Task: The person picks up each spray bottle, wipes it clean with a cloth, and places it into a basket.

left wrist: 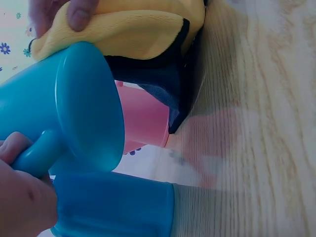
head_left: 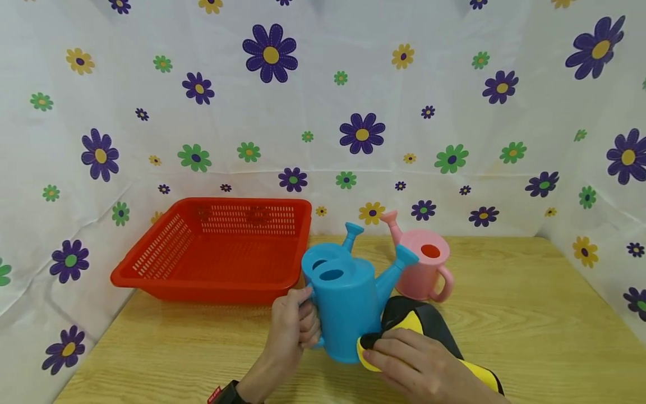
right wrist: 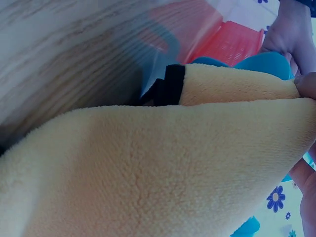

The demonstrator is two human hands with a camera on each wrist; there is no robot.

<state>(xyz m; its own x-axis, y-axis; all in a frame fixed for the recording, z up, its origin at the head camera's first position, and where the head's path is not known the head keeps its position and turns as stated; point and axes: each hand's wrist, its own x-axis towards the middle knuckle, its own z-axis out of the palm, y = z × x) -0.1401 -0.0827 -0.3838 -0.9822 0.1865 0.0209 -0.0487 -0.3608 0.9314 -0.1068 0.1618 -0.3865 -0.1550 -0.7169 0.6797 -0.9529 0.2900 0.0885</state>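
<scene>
By its handle, my left hand (head_left: 295, 325) grips a blue watering can (head_left: 348, 314), which hangs above the table in the left wrist view with its base (left wrist: 91, 113) showing. My right hand (head_left: 419, 365) pinches a yellow and black cloth (head_left: 370, 356) against the can's lower right side. The rest of the cloth trails down to the right and fills much of the right wrist view. Just behind the held can stands a second blue watering can (head_left: 315, 257), mostly hidden by it. A pink watering can (head_left: 421, 275) stands on the table behind the cloth.
On the left of the wooden table (head_left: 530, 325) sits a red plastic basket (head_left: 282, 292) with slotted walls. A white curtain (head_left: 313, 90) printed with flowers closes off the back and sides. A dark band (head_left: 229, 393) circles the left wrist.
</scene>
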